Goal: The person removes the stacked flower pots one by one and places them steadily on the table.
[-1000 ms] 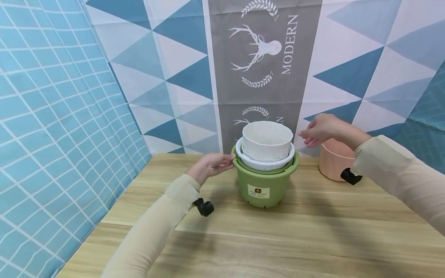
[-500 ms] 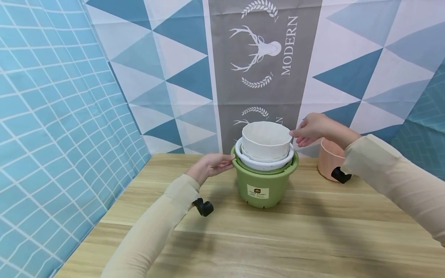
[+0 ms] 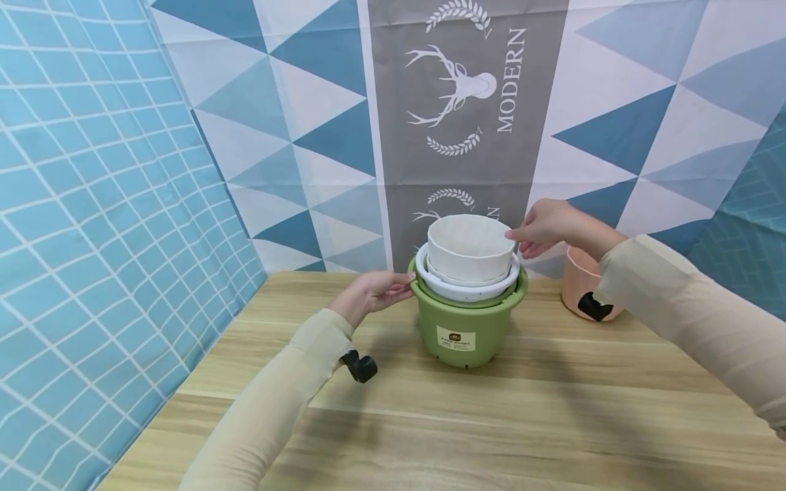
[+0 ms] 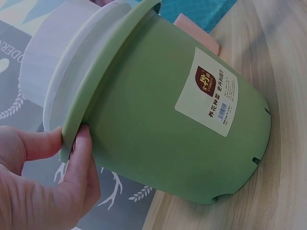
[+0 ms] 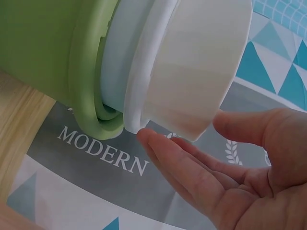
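Note:
A green flower pot (image 3: 491, 331) with a paper label stands upright on the table, holding a nested stack. Inside it sits a white pot with a thick rim (image 3: 462, 293), and a faceted white flower pot (image 3: 469, 264) tops the stack. On the left side, my left hand (image 3: 376, 292) pinches the green rim, thumb above and fingers below, as the left wrist view confirms. My right hand (image 3: 546, 226) is at the top pot's right edge. Its thumb lies over the rim while the fingers reach along the outer wall, fingertips near the thick white rim.
A peach-coloured pot (image 3: 574, 281) stands behind the right forearm, partly hidden by the sleeve. Wood-grain tabletop (image 3: 467, 429) stretches in front of the stack. A patterned cloth (image 3: 307, 136) hangs close behind, and a blue tiled sheet (image 3: 92, 204) rises along the left.
My right hand has moved left from beside the stack to the top pot's rim, its thumb now over the edge. The left hand keeps its hold; the pots have barely shifted.

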### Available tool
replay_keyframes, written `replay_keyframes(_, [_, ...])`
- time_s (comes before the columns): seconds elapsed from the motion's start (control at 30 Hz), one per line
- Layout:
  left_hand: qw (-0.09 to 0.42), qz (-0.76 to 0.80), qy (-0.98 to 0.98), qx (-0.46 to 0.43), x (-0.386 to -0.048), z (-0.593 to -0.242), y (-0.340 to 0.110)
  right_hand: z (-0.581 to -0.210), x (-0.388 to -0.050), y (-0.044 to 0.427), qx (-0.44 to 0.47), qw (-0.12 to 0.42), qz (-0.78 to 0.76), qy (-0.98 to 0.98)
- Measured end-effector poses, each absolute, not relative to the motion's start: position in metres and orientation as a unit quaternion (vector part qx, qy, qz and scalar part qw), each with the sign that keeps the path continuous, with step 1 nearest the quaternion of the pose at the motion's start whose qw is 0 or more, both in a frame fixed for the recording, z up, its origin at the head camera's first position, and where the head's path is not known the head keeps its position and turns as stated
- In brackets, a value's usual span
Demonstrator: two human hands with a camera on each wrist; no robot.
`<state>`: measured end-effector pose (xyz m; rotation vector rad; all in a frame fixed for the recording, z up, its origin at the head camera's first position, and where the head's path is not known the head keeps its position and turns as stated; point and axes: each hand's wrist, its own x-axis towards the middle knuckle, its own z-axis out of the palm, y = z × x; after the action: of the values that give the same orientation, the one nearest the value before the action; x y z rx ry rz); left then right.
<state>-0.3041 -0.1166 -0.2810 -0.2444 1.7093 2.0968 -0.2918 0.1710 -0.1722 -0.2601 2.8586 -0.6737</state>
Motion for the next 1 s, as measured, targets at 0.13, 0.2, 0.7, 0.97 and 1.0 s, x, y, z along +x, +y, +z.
replay_keyframes(0.13, [0.210,0.755,0.615,-0.088,-0.304,-0.281,-0.117,-0.172,-0.293,0.166,-0.085,0.096,-0.231,0.964])
replay_keyframes(0.2, [0.209,0.756,0.614,-0.087,-0.304,-0.280,-0.117,-0.172,-0.294,0.165,-0.083,0.098,-0.237,0.963])
replay_keyframes(0.7, [0.207,0.757,0.614,-0.087,-0.303,-0.280,-0.117,-0.173,-0.300,0.156,-0.073,0.084,-0.210,0.971])
replay_keyframes(0.97, [0.207,0.752,0.619,-0.090,-0.304,-0.280,-0.116,-0.178,-0.305,0.151,-0.059,0.076,-0.195,0.976])
replay_keyframes(1.0, [0.207,0.752,0.619,-0.089,-0.304,-0.280,-0.116,-0.178,-0.306,0.150,-0.058,0.076,-0.191,0.977])
